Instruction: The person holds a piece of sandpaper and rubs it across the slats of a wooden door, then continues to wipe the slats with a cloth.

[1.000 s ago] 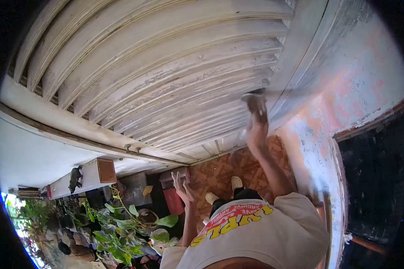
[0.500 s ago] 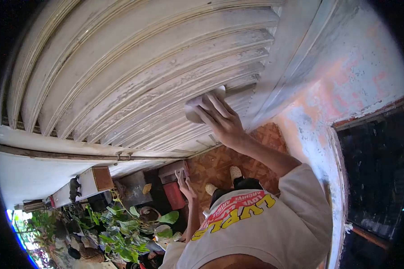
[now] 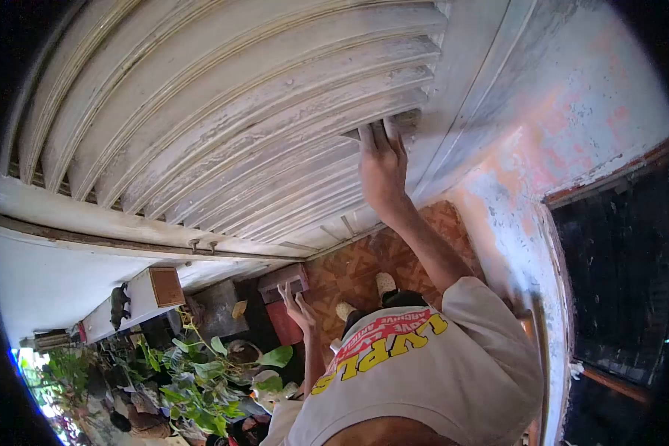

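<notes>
My right hand (image 3: 383, 160) reaches up to a pale louvred panel (image 3: 275, 111) with worn, dusty slats. Its fingers press a thin grey sheet that looks like sandpaper (image 3: 406, 122) into the gap between two slats, near their right-hand ends. Much of the sheet is hidden by the fingers and the slat. Lower down, my left hand (image 3: 299, 312) hangs in the air beside my body, fingers apart and holding nothing.
A peeling wall (image 3: 498, 193) and a dark window (image 3: 617, 275) lie to the right. Below are the brown patterned floor (image 3: 349, 267), a red box (image 3: 284, 323), leafy plants (image 3: 201, 379) and a ledge with a dark animal figure (image 3: 119, 305).
My right hand has moved up and slightly right along the slats, taking the sandpaper deeper into a gap. My left hand has shifted slightly left in view, still empty.
</notes>
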Motion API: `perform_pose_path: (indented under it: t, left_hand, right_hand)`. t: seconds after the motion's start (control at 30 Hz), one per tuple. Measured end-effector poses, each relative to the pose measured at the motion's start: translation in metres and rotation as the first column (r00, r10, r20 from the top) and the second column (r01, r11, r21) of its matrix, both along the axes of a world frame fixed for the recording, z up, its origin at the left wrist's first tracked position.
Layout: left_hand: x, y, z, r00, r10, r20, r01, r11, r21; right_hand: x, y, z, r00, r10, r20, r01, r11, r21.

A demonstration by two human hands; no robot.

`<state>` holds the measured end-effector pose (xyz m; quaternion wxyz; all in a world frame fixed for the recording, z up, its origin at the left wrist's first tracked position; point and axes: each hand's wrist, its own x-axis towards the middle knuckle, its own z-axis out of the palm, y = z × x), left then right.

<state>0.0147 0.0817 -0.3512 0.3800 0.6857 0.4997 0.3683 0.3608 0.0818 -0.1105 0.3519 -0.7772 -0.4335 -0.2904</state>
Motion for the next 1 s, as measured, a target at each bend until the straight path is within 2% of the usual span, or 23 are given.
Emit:
perform_pose_path:
  t: [0.13, 0.17, 0.2, 0.23, 0.3, 0.33, 0.37, 0.43, 0.5, 0.6, 0.67, 0.73, 0.9, 1.0]
  left_hand:
    - [-0.012, -0.012, -0.001, 0.998, -0.015, -0.067, 0.017, 1.000, 0.016]
    - [-0.014, -0.011, -0.001, 0.998, -0.014, -0.063, 0.015, 1.000, 0.021]
    - [-0.017, -0.012, -0.001, 0.998, -0.019, -0.054, 0.021, 0.999, 0.034]
    - [-0.019, -0.014, -0.001, 0.999, -0.024, -0.047, 0.026, 0.999, 0.044]
    - [-0.018, -0.009, -0.003, 0.999, -0.035, -0.018, 0.035, 0.999, 0.005]
    - [-0.024, -0.011, -0.001, 0.999, -0.052, -0.009, 0.051, 0.998, -0.037]
    - [-0.027, -0.013, 0.000, 0.998, -0.057, -0.018, 0.056, 0.998, -0.038]
    - [-0.015, -0.012, 0.018, 0.996, -0.084, -0.038, 0.080, 0.993, -0.081]
    - [-0.012, -0.007, 0.015, 0.994, -0.103, -0.030, 0.101, 0.994, -0.045]
    - [-0.009, -0.012, 0.022, 0.996, -0.089, -0.001, 0.089, 0.996, -0.011]
    - [-0.009, -0.013, 0.025, 0.998, -0.056, 0.020, 0.057, 0.998, -0.012]
    - [-0.013, -0.019, 0.019, 0.997, -0.042, -0.070, 0.044, 0.998, 0.034]
    - [-0.018, -0.026, 0.002, 0.996, -0.059, -0.068, 0.059, 0.998, 0.000]
    - [-0.020, -0.029, 0.004, 0.993, -0.053, -0.107, 0.055, 0.998, 0.019]
  right_hand:
    - [0.017, -0.060, -0.007, 0.993, -0.032, -0.116, 0.042, 0.995, 0.090]
    - [0.013, -0.087, -0.006, 0.991, 0.014, -0.136, -0.017, 1.000, -0.022]
    - [0.014, -0.104, -0.042, 0.973, -0.118, -0.199, 0.094, 0.987, -0.127]
    - [0.000, -0.114, -0.044, 0.973, -0.115, -0.198, 0.090, 0.987, -0.129]
    - [-0.018, -0.128, -0.040, 0.941, -0.145, -0.306, 0.135, 0.989, -0.055]
    - [-0.022, -0.128, -0.035, 0.947, -0.063, -0.314, 0.055, 0.998, -0.037]
    - [-0.026, -0.121, -0.032, 0.944, -0.069, -0.323, 0.059, 0.998, -0.038]
    - [-0.027, -0.095, -0.024, 0.960, 0.177, -0.216, -0.128, 0.967, 0.222]
    - [-0.024, -0.063, -0.011, 0.920, 0.376, -0.111, -0.329, 0.894, 0.304]
    - [-0.022, -0.021, -0.024, 0.932, 0.361, -0.023, -0.337, 0.888, 0.312]
    - [-0.019, -0.016, -0.015, 0.944, 0.267, 0.192, -0.281, 0.959, 0.047]
    - [-0.015, -0.015, -0.026, 0.946, 0.257, 0.198, -0.269, 0.963, 0.034]
    - [-0.012, -0.027, -0.046, 0.922, 0.300, 0.245, -0.306, 0.952, -0.015]
    - [0.001, -0.018, -0.029, 0.958, 0.204, 0.200, -0.232, 0.964, 0.130]
